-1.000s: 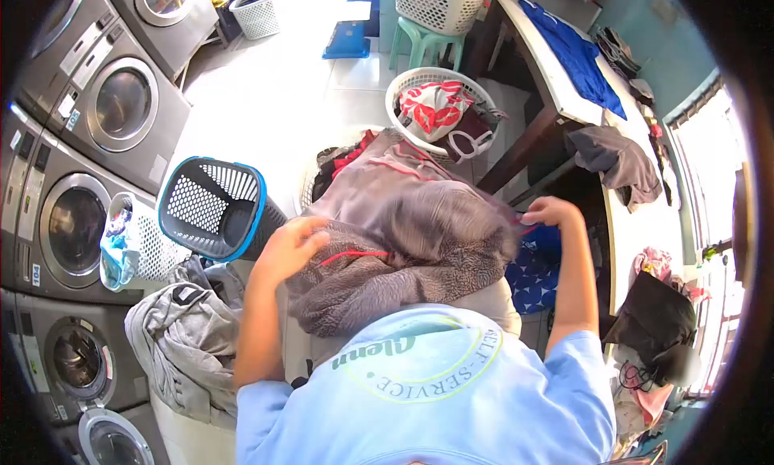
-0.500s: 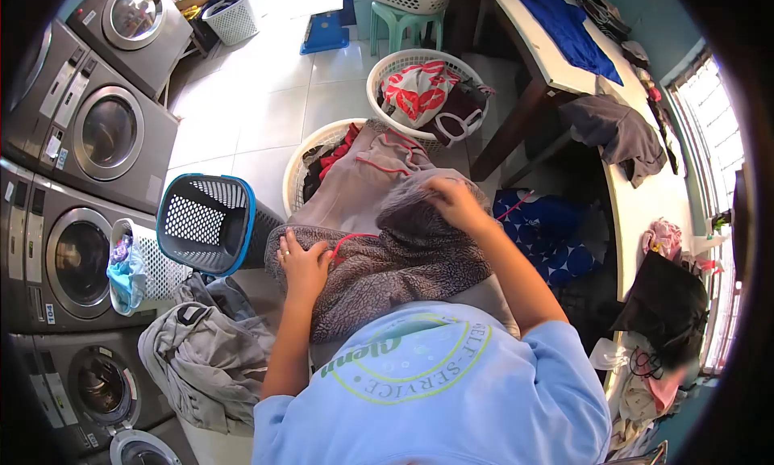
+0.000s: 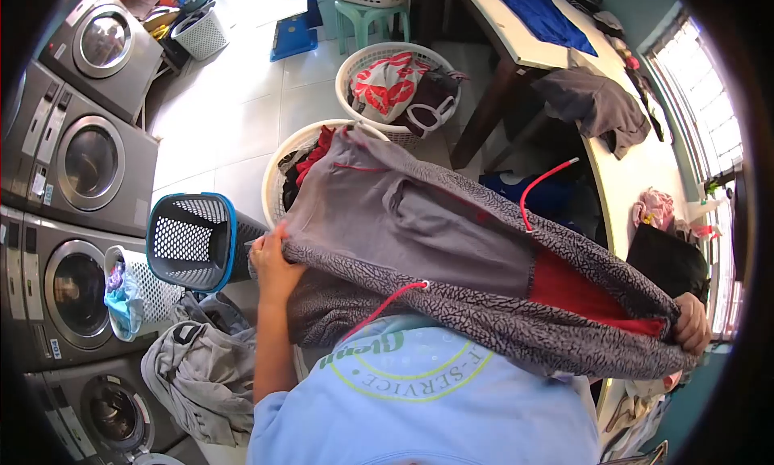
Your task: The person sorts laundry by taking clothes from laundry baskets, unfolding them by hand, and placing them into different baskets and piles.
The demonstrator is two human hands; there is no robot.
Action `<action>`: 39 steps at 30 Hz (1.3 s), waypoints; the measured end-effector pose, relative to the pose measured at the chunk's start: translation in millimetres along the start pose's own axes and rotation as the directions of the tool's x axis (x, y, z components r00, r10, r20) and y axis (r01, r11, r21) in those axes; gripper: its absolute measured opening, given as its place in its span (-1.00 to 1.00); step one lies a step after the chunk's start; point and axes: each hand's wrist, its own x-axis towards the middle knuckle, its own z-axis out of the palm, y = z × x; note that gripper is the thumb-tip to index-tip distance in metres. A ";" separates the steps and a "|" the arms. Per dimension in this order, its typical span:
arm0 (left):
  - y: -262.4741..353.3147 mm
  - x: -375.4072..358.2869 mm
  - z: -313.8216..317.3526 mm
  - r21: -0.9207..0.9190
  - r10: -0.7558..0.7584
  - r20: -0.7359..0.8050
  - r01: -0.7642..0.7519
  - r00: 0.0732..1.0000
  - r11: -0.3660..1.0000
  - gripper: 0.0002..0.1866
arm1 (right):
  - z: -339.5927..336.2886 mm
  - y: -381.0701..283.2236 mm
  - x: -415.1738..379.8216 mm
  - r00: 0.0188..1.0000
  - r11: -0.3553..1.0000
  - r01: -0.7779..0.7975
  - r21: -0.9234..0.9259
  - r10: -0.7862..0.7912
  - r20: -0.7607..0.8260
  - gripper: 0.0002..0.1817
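Head view, one moment. Grey shorts (image 3: 427, 231) with a patterned grey waistband, red lining and red drawcords are stretched wide across the centre of the frame, from left of centre down to the lower right edge.

Left hand (image 3: 274, 263), left of centre: fingers pressed together, pinching one end of the waistband. Right hand (image 3: 692, 324), lower right edge: fingers curled shut around the other end of the waistband, next to the exposed red lining.

The shorts hang over a white laundry basket (image 3: 278, 162) in the upper middle; their far end reaches its rim. A second white basket (image 3: 363, 58) with red-and-white cloth sits further up the frame.

Left of the left hand: a dark mesh basket with blue rim (image 3: 189, 239), tipped on its side. Below it, a heap of grey clothing (image 3: 201, 368) in the lower left.

Washing machines (image 3: 72, 162) line the left edge. Tabletop (image 3: 637, 179) runs along the upper right, carrying a blue garment (image 3: 536, 9) and a grey garment (image 3: 597, 102)
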 end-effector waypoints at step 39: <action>-71.5 -103.7 -97.3 -0.383 -0.293 0.428 0.466 0.855 0.798 -0.64 | 511.1 -167.6 53.4 0.106 0.625 0.321 0.711 -0.770 0.629 -0.76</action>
